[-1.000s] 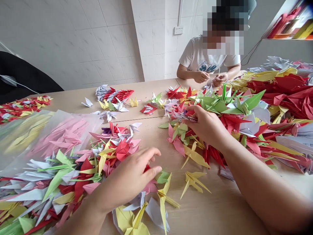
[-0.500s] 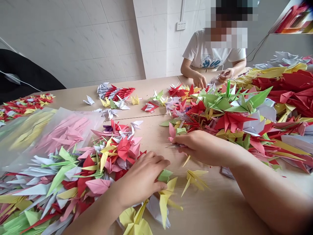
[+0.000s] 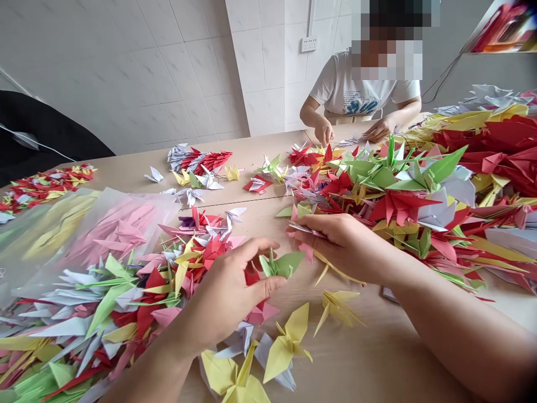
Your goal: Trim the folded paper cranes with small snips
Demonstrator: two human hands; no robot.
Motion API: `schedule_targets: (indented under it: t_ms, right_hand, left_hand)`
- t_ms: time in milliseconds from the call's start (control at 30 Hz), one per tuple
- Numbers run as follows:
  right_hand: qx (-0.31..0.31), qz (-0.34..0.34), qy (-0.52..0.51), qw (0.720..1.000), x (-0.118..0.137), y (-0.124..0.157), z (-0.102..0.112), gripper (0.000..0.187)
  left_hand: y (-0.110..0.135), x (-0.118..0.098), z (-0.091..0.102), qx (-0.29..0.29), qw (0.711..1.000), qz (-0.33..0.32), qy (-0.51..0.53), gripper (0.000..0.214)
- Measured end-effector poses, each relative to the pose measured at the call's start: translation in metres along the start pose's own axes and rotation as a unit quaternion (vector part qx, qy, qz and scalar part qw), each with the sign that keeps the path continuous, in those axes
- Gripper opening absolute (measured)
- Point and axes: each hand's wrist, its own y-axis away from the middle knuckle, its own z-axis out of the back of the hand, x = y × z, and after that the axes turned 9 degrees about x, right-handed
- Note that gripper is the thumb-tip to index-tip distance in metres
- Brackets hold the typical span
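My left hand [image 3: 235, 288] pinches a green paper crane [image 3: 280, 263] between thumb and fingers, lifted just above the wooden table [image 3: 369, 358]. My right hand [image 3: 344, 240] is closed on a flat stack of folded paper cranes [image 3: 304, 228], pale and pink at the edges, held a little right of the green one. Loose yellow cranes [image 3: 289, 338] lie on the table below both hands. A mixed pile of cranes [image 3: 104, 302] sits under my left forearm.
A big heap of red, green, white and yellow cranes [image 3: 440, 190] fills the right side. A clear plastic bag of pink cranes [image 3: 109, 229] lies at left. Across the table a person in a white shirt [image 3: 356, 89] handles paper. Small crane groups [image 3: 201, 162] lie mid-table.
My left hand has picked the green crane up off the table and raised it. My right hand has moved slightly up and left with its stack.
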Motion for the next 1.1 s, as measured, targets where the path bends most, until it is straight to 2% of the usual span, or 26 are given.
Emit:
schedule_targets:
  t_ms: [100,233,400,500,700,967,1033,1100]
  right_hand:
    - [0.005,0.024,-0.109,0.994,0.009,0.006,0.002,0.04]
    - [0.018,0.02,-0.286,0.958,0.014,0.008,0.0,0.03]
    - [0.044,-0.022,-0.314,0.948,0.014,0.005,-0.006,0.025]
    - [0.043,-0.018,-0.328,0.943,0.016,0.005,-0.007,0.019]
    - [0.003,0.032,-0.361,0.932,0.02,0.009,-0.001,0.011]
    - [0.042,-0.007,-0.323,0.946,0.02,0.01,-0.006,0.024]
    - [0.039,-0.005,-0.342,0.939,0.02,0.01,-0.007,0.027]
    - [0.043,0.0,-0.393,0.918,0.019,0.009,-0.005,0.032]
  left_hand:
    - [0.008,-0.006,0.001,-0.067,0.997,-0.013,0.045,0.035]
    - [0.015,-0.012,-0.004,-0.133,0.988,-0.063,0.042,0.032]
    - [0.017,-0.012,-0.008,-0.148,0.978,-0.098,0.111,0.032]
    - [0.017,-0.012,-0.005,-0.157,0.97,-0.109,0.153,0.027]
    - [0.015,-0.015,0.006,-0.114,0.969,-0.059,0.211,0.02]
    - [0.019,-0.019,0.002,-0.081,0.952,-0.05,0.292,0.018]
    - [0.019,-0.019,0.002,-0.077,0.943,-0.056,0.319,0.016]
    - [0.018,-0.018,0.003,-0.07,0.928,-0.068,0.36,0.012]
